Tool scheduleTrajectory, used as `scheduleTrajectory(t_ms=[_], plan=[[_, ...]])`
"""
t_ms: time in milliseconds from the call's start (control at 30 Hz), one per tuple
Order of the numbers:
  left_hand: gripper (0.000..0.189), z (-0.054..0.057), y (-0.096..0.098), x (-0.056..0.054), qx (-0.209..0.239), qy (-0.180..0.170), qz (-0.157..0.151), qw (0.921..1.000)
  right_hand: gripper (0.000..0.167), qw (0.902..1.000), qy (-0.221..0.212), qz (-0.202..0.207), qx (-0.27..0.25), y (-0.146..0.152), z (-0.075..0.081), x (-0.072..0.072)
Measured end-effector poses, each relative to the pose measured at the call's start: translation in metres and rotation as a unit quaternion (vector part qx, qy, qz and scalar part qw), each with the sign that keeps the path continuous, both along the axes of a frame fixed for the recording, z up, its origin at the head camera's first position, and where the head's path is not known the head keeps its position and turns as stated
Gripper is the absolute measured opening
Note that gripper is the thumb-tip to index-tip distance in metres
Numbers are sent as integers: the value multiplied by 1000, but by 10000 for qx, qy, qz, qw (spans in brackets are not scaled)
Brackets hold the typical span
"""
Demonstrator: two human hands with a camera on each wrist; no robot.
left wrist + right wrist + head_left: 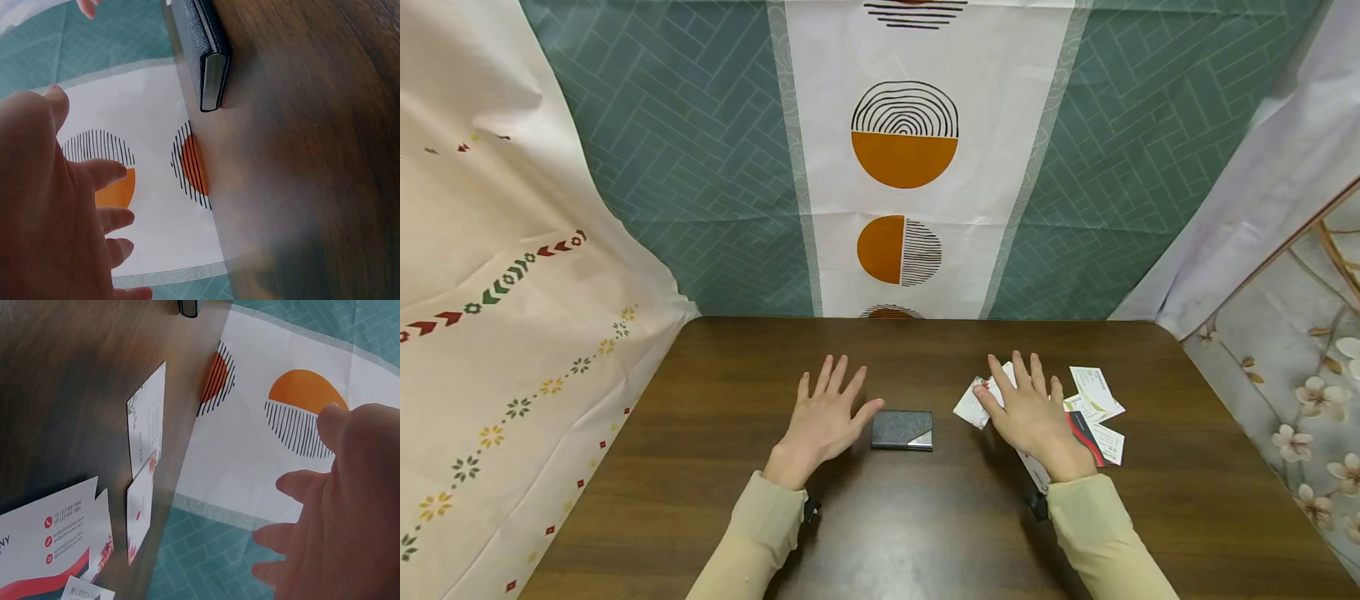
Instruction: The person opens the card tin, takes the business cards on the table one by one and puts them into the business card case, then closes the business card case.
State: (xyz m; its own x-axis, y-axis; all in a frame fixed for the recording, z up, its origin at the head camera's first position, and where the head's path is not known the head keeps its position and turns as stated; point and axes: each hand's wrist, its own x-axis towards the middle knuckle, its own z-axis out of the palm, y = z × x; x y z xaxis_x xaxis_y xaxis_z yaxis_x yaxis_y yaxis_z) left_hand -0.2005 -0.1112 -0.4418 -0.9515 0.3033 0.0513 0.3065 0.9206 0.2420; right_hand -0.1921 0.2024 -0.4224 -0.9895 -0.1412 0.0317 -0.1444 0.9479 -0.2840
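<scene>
A grey card case [901, 429] with a silvery corner lies on the table between the two hands. Just left of it, my left hand [823, 421] hovers with fingers spread, holding nothing. In the left wrist view the case [209, 62] shows its dark cover and metal edge, apart from the fingers. My right hand [1033, 421] is spread above a scatter of business cards [1093, 392] and hides part of them. The right wrist view shows white cards with floral corners [147, 437] and one with a red wave [47, 540], none touched by the fingers.
The brown wooden table [737, 358] ends at a hanging cloth [700, 150] with green and white panels. A cream patterned cloth [512, 375] borders the left side, and a floral cloth [1300, 400] borders the right.
</scene>
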Motion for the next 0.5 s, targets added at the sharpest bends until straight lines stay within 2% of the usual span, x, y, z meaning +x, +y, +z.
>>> scheduleTrajectory(t_ms=[300,500], plan=[[79,3,1,0,89,-21,-27,10000,72,9998,134,92,-74,-5,-1,1],[79,1,2,0,58,8,-54,10000,71,9999,89,101,-87,-7,-5,2]])
